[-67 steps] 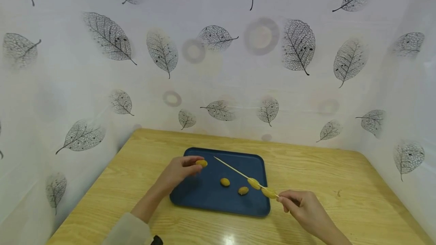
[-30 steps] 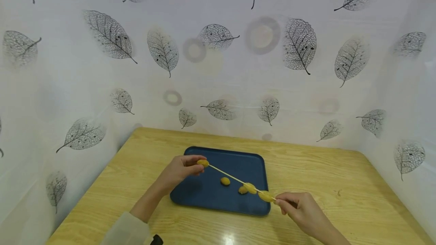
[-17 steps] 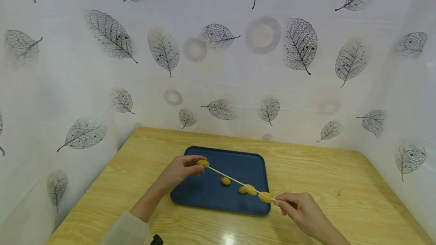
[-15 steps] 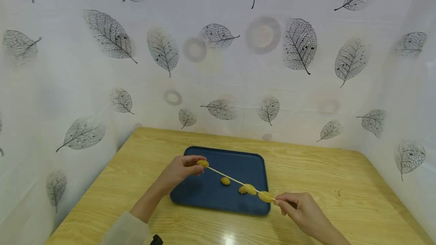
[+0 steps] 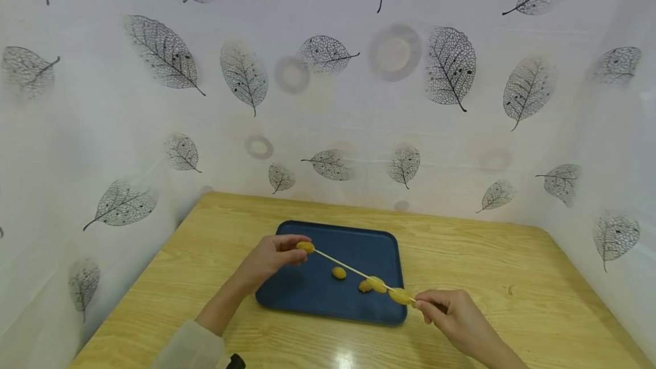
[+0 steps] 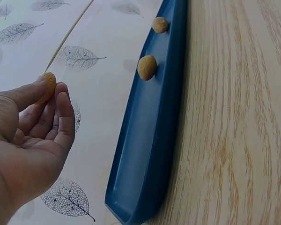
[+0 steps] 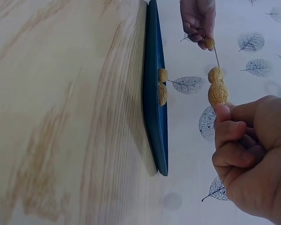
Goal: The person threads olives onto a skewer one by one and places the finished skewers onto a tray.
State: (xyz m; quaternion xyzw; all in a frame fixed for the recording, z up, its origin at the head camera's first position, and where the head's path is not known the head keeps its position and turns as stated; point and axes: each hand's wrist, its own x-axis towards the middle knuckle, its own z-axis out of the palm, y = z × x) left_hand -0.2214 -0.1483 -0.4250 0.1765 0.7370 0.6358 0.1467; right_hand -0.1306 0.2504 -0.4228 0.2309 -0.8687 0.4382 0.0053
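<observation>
In the head view, my left hand (image 5: 269, 259) pinches a small yellow oval fruit (image 5: 306, 247) between thumb and fingers, above the left part of a dark blue tray (image 5: 302, 295). The pointed end of a thin wooden skewer (image 6: 68, 35) meets this fruit in the left wrist view; how deep it goes is not clear. Two wrinkled yellow fruits sit on the skewer near its other end, the outer fruit (image 7: 218, 93) close to my fingers. My right hand (image 5: 456, 319) pinches that end of the skewer, right of the tray.
Two more fruits lie on the tray, one loose fruit (image 5: 339, 273) near its middle and another fruit (image 5: 365, 286) partly behind the skewered ones. The tray rests on a light wooden table (image 5: 461, 255). A leaf-patterned white sheet (image 5: 328, 107) hangs behind.
Since the earliest frame, my right hand has shifted slightly left with the skewer, whose tip came from beside the left-hand fruit to meet it. Over the last second little has moved.
</observation>
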